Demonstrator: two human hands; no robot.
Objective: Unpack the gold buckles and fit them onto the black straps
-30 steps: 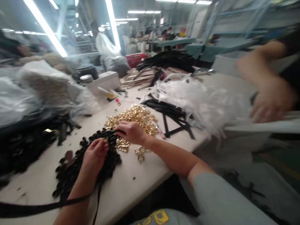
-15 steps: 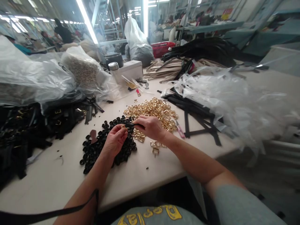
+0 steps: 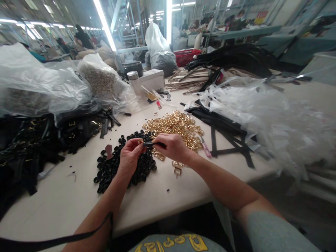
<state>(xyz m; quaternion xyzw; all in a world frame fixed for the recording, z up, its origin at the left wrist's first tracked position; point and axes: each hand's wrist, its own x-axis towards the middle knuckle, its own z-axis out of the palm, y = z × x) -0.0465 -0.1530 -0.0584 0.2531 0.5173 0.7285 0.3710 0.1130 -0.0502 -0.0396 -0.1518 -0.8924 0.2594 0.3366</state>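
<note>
My left hand (image 3: 131, 155) is closed in a pinch on a small gold buckle, above a heap of black loops (image 3: 120, 164) on the white table (image 3: 65, 199). My right hand (image 3: 172, 146) grips the end of a black strap (image 3: 150, 144) and holds it against the buckle between the two hands. A pile of gold buckles (image 3: 174, 127) lies just behind my right hand, with a few loose ones (image 3: 177, 168) under my wrist. A long black strap (image 3: 52, 239) hangs over my left forearm.
Clear plastic bags (image 3: 39, 87) and black straps with buckles (image 3: 31, 143) fill the left side. Crumpled white plastic (image 3: 262, 112) and flat black straps (image 3: 223, 133) lie at right. A white box (image 3: 151, 79), a metal-lidded jar (image 3: 132, 78) and pink scissors (image 3: 205, 148) sit on the table. Other people work far behind.
The view has swung left and steadied; another person's arm at right is gone. My hands lifted slightly off the black heap and came together on the buckle and strap end.
</note>
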